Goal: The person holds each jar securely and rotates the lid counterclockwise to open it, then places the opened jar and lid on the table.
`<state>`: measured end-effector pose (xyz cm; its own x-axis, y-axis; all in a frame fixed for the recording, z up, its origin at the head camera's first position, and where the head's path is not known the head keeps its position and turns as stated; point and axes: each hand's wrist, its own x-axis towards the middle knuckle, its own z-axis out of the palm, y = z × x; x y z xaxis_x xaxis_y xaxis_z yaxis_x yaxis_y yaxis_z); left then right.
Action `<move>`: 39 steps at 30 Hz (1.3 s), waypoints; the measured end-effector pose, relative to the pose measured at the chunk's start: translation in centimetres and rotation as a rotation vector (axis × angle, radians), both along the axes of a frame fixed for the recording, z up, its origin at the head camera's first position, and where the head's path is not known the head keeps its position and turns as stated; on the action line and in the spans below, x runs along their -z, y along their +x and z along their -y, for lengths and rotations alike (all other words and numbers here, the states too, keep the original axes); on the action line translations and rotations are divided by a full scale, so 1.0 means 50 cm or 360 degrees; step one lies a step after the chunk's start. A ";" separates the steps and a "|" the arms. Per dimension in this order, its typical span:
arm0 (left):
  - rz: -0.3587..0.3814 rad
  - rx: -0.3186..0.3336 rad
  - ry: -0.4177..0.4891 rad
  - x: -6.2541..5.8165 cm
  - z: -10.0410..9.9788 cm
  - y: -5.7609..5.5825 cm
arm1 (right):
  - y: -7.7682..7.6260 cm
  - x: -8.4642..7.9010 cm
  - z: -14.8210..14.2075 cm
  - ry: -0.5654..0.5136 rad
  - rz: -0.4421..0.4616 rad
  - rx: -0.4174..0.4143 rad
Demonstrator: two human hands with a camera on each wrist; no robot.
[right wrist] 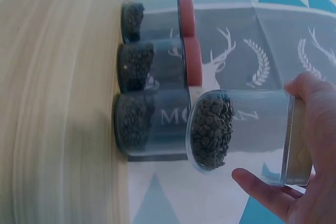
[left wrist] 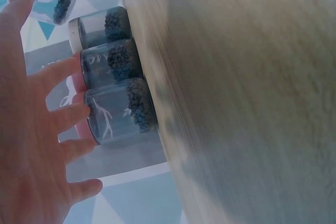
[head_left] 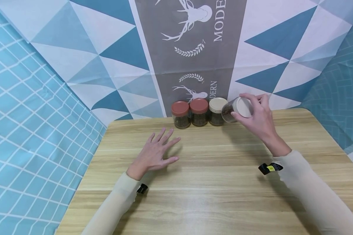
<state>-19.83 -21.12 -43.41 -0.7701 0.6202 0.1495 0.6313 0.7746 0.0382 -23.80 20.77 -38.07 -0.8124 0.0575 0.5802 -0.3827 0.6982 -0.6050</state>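
Observation:
My right hand [head_left: 260, 119] grips a clear jar [right wrist: 212, 129] round its cream lid [head_left: 243, 107]. The jar is tilted and raised above the table, with small dark brown pieces inside its bottom. Just left of it, three similar jars stand upright in a row: one with a cream lid [head_left: 218, 105], then one with a red lid [head_left: 199, 106], then another with a red lid [head_left: 180, 108]. All are partly filled with dark pieces. Fingers spread and holding nothing, my left hand [head_left: 156, 151] hovers over the table in front of the red-lidded jars.
The jars stand at the back edge of a wooden table [head_left: 194, 195]. Behind them hangs a patterned cloth [head_left: 111, 49] with triangles and a grey deer panel. Blue tiled-pattern cloth [head_left: 32, 137] borders the left side, and more blue cloth [head_left: 338, 91] the right.

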 end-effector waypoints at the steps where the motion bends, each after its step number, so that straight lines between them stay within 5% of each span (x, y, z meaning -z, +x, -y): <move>1: -0.0003 0.0000 -0.0001 0.000 0.000 0.000 | 0.003 0.001 0.003 0.0002 -0.0011 -0.0005; 39: 0.0019 0.0000 0.0021 0.002 -0.003 0.003 | 0.130 0.001 0.107 0.0056 -0.0264 -0.0446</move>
